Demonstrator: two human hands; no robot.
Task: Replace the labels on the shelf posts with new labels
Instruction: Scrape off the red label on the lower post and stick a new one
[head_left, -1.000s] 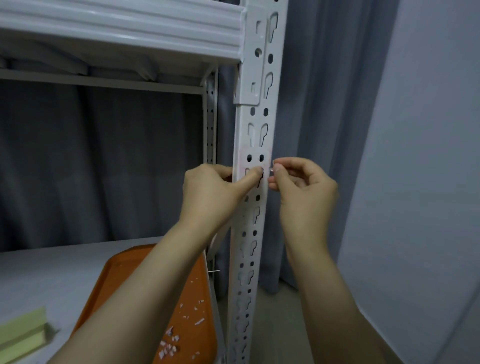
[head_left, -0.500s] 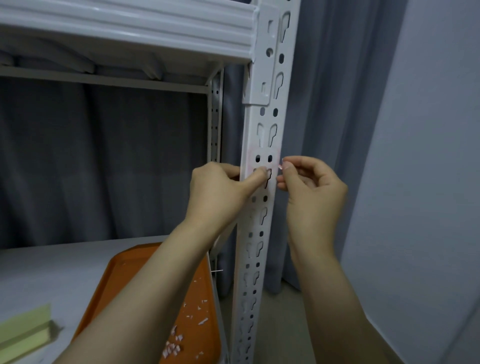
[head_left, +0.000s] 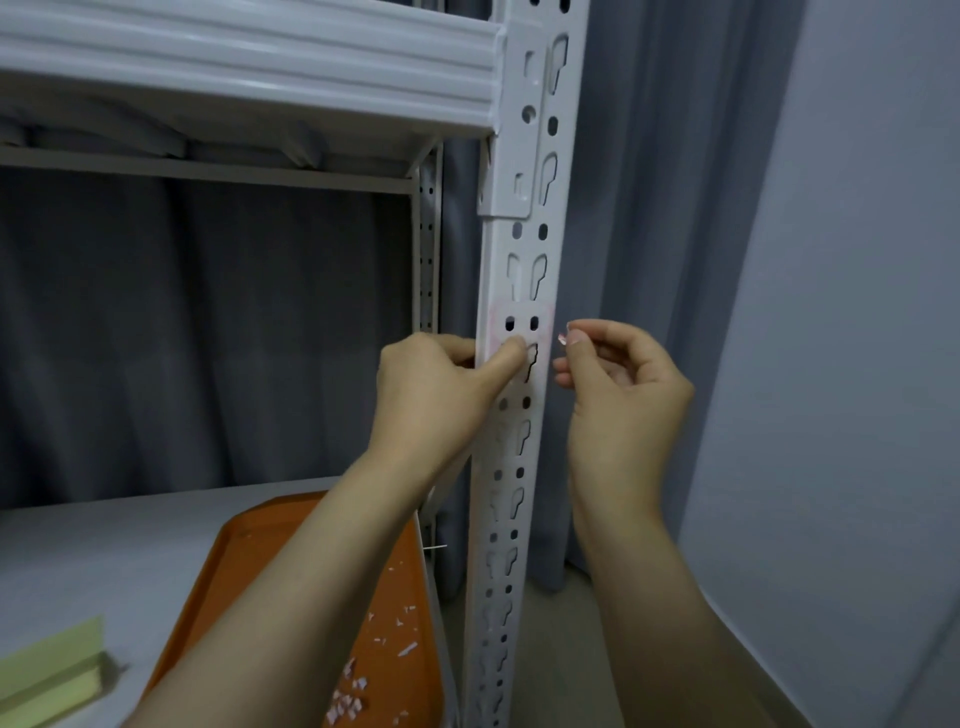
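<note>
- Peeling is unfinished: a pinkish old label (head_left: 521, 332) remnant sticks to the shelf post (head_left: 519, 467).
- Our left hand (head_left: 436, 395) grips the post, thumb on the label; our right hand (head_left: 623, 395) pinches a torn scrap (head_left: 562, 339) just beside it.
- We judge relabelling not begun.

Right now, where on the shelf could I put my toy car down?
The grey shelf is bare between the green pad and the orange tray, and behind them up to the curtain. The tray's near end is littered with paper scraps, and the left hand and right hand crowd the post.
</note>
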